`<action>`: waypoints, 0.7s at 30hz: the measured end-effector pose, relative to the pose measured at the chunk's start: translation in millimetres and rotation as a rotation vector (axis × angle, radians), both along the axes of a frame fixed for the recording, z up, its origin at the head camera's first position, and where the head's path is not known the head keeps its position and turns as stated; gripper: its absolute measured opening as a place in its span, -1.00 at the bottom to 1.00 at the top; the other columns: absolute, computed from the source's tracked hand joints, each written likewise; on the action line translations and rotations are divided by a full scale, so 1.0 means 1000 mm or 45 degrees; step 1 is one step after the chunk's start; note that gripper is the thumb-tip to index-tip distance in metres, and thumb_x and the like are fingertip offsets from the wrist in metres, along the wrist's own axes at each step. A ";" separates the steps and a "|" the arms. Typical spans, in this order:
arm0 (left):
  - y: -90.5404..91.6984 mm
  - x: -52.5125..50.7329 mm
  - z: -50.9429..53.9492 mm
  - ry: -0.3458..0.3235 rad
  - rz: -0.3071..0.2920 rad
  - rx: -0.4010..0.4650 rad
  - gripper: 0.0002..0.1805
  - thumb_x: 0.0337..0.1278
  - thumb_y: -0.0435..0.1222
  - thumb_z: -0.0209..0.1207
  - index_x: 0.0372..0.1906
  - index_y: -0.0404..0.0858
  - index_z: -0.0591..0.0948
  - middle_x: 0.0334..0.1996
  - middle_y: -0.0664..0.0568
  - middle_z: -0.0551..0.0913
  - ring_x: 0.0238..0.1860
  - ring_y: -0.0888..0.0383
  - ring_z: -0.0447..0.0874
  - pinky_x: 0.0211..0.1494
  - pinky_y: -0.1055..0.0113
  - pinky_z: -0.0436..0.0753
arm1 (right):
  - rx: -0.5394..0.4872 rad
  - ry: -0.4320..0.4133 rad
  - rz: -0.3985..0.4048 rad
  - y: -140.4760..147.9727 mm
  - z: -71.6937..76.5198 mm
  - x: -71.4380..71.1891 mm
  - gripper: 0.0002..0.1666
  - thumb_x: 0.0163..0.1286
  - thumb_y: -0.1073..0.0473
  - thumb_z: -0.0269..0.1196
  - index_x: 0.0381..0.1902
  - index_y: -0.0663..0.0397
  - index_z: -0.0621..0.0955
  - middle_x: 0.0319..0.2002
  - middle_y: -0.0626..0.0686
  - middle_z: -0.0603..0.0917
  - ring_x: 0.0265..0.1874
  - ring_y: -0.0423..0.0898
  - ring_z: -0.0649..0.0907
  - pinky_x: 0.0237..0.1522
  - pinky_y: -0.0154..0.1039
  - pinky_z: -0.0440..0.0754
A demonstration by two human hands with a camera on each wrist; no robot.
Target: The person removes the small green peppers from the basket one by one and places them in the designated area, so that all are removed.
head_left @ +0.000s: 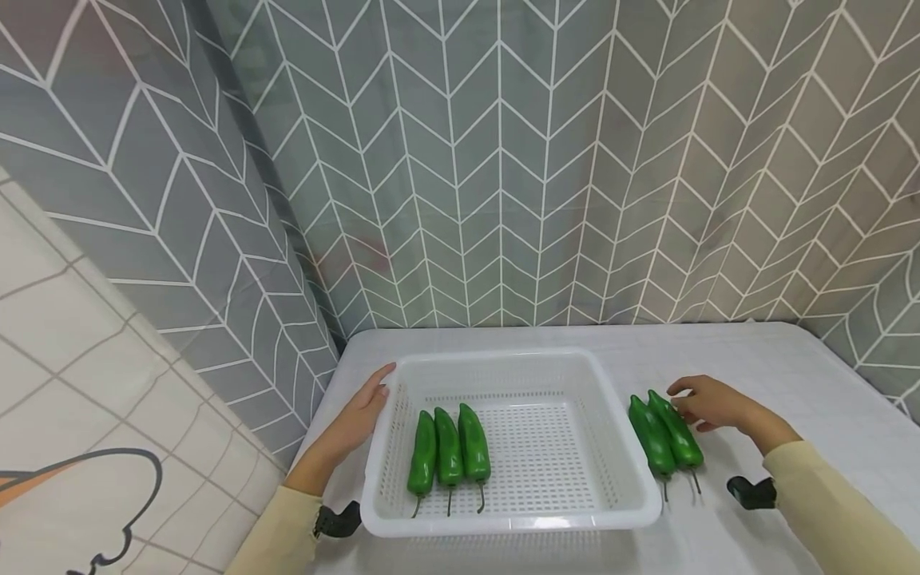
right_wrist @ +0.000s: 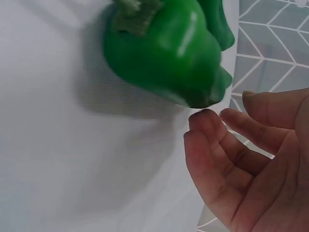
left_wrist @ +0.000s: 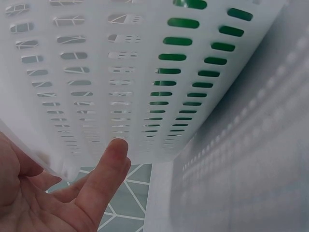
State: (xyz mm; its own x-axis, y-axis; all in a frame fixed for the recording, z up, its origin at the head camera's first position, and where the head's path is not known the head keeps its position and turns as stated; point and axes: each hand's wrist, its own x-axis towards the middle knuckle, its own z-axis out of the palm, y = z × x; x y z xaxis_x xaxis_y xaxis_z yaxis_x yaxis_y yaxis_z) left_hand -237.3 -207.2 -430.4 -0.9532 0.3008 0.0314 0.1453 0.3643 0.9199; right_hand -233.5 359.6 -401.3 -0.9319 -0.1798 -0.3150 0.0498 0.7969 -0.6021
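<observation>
A white perforated plastic basket holds three green peppers side by side in its left half, stems toward me. My left hand rests at the basket's left rim near the far corner. In the left wrist view, one straight finger touches the outer wall. Right of the basket, two more green peppers lie together on the table. My right hand is beside the tip of the right one, fingers loosely bent. The right wrist view shows its fingertips close to a pepper's tip, holding nothing.
A white cloth covers the table. Behind it hangs a grey curtain with white chevron lines, which continues along the left side. White tiles show at the far left. A dark wrist device is worn at each cuff.
</observation>
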 end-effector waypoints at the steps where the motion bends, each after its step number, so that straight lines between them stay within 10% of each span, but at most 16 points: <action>1: 0.000 0.000 0.000 -0.001 0.004 0.001 -0.44 0.70 -0.19 -0.28 0.63 -0.14 0.02 0.30 -0.28 0.46 0.15 -0.11 0.63 0.14 0.00 0.64 | 0.005 0.014 0.002 0.000 0.001 0.000 -0.53 0.51 0.30 0.08 0.19 0.65 0.40 -0.12 0.40 0.65 -0.20 0.13 0.71 -0.22 0.03 0.73; 21: 0.002 0.000 0.000 0.005 0.016 -0.024 -0.43 0.69 -0.20 -0.28 0.63 -0.15 0.01 0.41 -0.24 0.38 0.35 -0.18 0.45 0.43 -0.20 0.29 | 0.035 0.260 0.091 -0.015 0.018 0.000 -0.58 0.52 0.32 0.09 0.15 0.62 0.44 -0.16 0.39 0.67 -0.25 0.13 0.70 -0.25 0.03 0.74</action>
State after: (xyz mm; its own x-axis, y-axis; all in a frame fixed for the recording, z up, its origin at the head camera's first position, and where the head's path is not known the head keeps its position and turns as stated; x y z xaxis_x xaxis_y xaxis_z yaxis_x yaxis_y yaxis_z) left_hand -237.3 -205.4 -430.5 -0.9568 0.2891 0.0294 0.1439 0.3835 0.9123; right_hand -233.7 345.0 -383.4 -0.9621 -0.2414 -0.1266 -0.1281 0.8104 -0.5718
